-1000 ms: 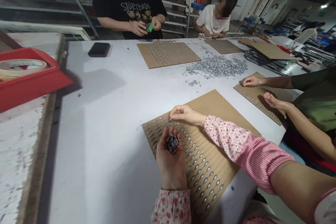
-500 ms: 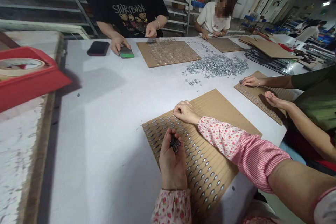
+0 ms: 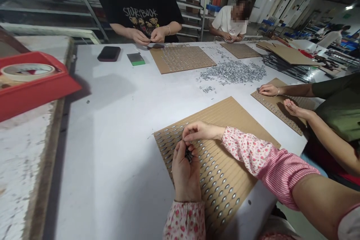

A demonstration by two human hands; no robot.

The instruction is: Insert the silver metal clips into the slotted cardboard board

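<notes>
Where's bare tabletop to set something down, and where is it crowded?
Left of the near cardboard sheet, the white tabletop is bare except small specks, across to the red bin. Crowded: the pile of silver pieces and stacked sheets at far right.

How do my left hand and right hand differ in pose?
Your left hand cups small metallic pieces; your right hand forms a pinch. The left hand points forward; the right hand reaches leftward over the brown board. Both are bare, with patterned sleeves.
</notes>
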